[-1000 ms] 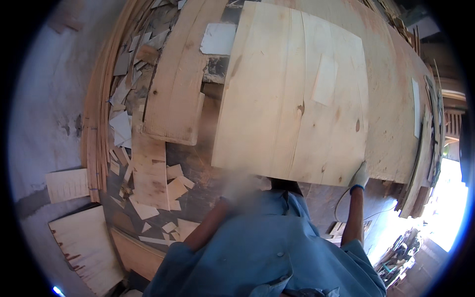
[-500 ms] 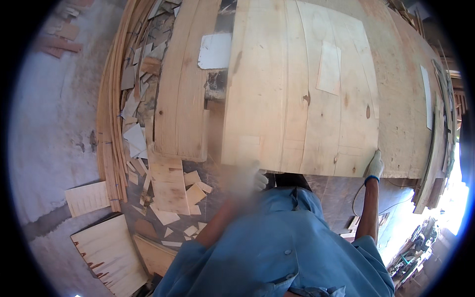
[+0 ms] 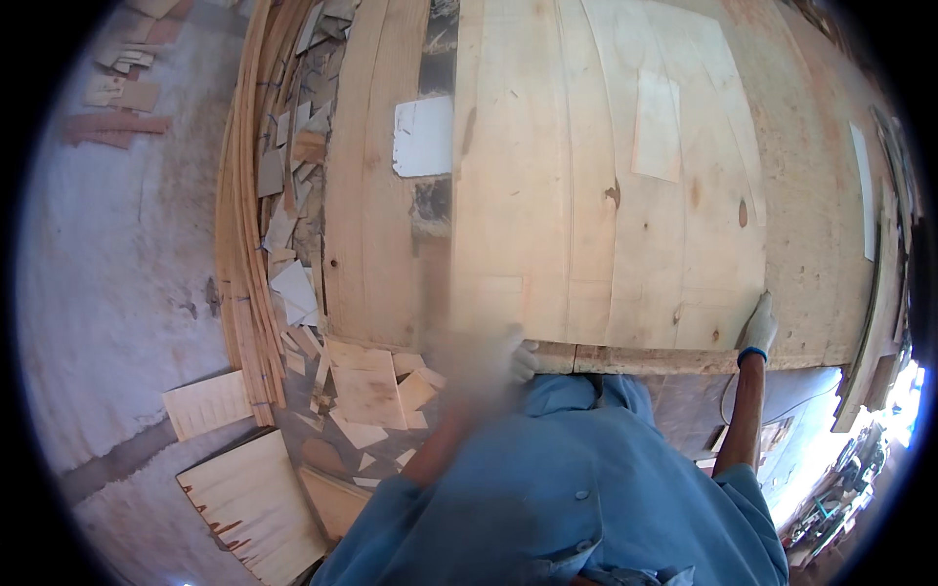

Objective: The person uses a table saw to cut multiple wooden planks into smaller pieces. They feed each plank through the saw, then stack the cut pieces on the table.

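Observation:
A wide, pale veneer sheet (image 3: pixel 528 215), made of joined strips, lies over a larger board (image 3: pixel 816 225). My right hand (image 3: pixel 760 324), in a light glove with a blue cuff, is closed on the sheet's near right corner. At the near edge, left of my body's middle, my gloved left hand (image 3: pixel 525 359) has its fingers curled against the sheet. A hazy blur covers much of that hand and its wrist. A narrow pale patch (image 3: pixel 657 127) lies on the sheet's right half.
Left of the sheet lie a long board (image 3: pixel 376 225) and a white rounded panel (image 3: pixel 422 137). Bundled wooden strips (image 3: pixel 244 215) run along the far left, beside scattered veneer scraps (image 3: pixel 293 288). A stained board (image 3: pixel 254 508) is at lower left. Stacked planks (image 3: pixel 865 361) stand at right.
The veneer sheet has slid away from me, with both hands still at its near edge. The board edge beneath it now shows. The whole view has shifted slightly.

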`<action>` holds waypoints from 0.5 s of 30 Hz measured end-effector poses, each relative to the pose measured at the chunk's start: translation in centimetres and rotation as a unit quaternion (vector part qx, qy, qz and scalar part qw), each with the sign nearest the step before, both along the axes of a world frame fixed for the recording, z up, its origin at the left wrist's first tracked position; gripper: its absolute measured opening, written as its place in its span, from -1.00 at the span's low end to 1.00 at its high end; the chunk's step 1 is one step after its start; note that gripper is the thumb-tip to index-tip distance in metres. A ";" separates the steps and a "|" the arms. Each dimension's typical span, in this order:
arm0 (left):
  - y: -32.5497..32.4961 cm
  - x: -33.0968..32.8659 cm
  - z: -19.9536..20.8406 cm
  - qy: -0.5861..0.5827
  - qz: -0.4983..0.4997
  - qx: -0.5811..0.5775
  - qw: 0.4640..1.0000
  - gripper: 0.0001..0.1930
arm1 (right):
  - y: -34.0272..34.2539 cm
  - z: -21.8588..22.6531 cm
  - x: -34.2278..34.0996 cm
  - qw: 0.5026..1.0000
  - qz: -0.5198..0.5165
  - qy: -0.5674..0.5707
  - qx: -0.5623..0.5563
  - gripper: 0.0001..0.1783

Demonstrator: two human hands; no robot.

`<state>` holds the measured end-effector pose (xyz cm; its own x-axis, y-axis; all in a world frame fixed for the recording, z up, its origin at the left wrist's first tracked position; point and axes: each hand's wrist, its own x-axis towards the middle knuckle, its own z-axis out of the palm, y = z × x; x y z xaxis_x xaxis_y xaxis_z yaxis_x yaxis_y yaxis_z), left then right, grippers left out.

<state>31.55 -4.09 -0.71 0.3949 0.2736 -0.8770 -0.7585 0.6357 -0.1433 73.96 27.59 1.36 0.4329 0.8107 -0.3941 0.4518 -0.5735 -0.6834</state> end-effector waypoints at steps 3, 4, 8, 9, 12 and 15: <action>2.6 0.2 4.0 0.172 -0.073 -0.004 0.982 -0.63 | 1.0 -0.8 -0.2 1.000 -0.006 0.002 0.005 -0.26; 3.0 0.4 4.8 0.203 -0.070 0.012 0.977 -0.65 | 1.3 -0.8 -0.2 1.000 -0.006 -0.006 0.006 -0.25; 2.7 -0.1 3.1 0.140 0.029 0.047 0.989 -0.68 | 2.4 -2.6 1.5 0.999 -0.007 -0.034 0.029 -0.26; 2.8 -0.2 3.1 0.130 0.033 0.051 0.990 -0.68 | 2.5 -2.1 1.0 0.999 -0.003 -0.036 0.017 -0.26; 3.2 -0.2 4.1 0.169 0.019 0.095 0.981 -0.69 | 2.7 -0.9 0.2 1.000 0.001 -0.031 -0.002 -0.26; 4.4 0.3 5.6 0.252 -0.003 0.093 0.963 -0.67 | 3.0 -0.9 -0.3 1.000 -0.012 -0.008 0.005 -0.27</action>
